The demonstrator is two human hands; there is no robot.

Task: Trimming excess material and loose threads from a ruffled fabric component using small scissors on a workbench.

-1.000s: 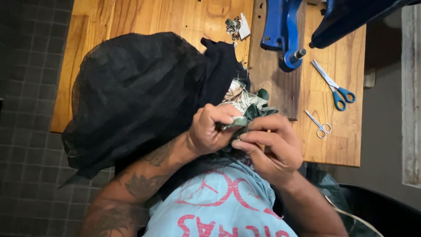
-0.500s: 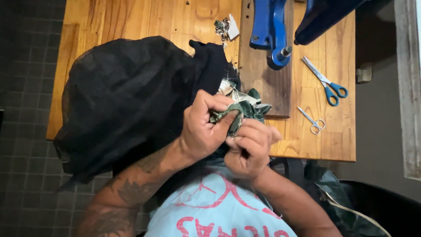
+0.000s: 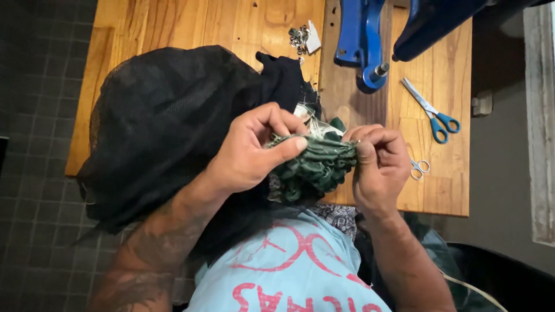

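Note:
Both my hands hold a bunched strip of dark green fabric (image 3: 315, 164) in front of my chest. My left hand (image 3: 254, 150) pinches its left side between thumb and fingers. My right hand (image 3: 378, 164) grips the right end, fingers curled over it. A large heap of black mesh fabric (image 3: 167, 127) lies over the left half of the wooden table (image 3: 191, 23) and hangs over my left forearm. A bit of pale patterned cloth shows just behind the green fabric.
A blue bench press tool (image 3: 364, 40) stands at the table's back right. Blue-handled scissors (image 3: 433, 112) lie to the right, small metal snips (image 3: 417, 167) below them. A small pile of metal eyelets (image 3: 300, 37) sits at the back. Dark tiled floor lies left.
My hands have spread apart, stretching the green fabric sideways between them. The right hand moved right along the gathered edge; the view shifted slightly.

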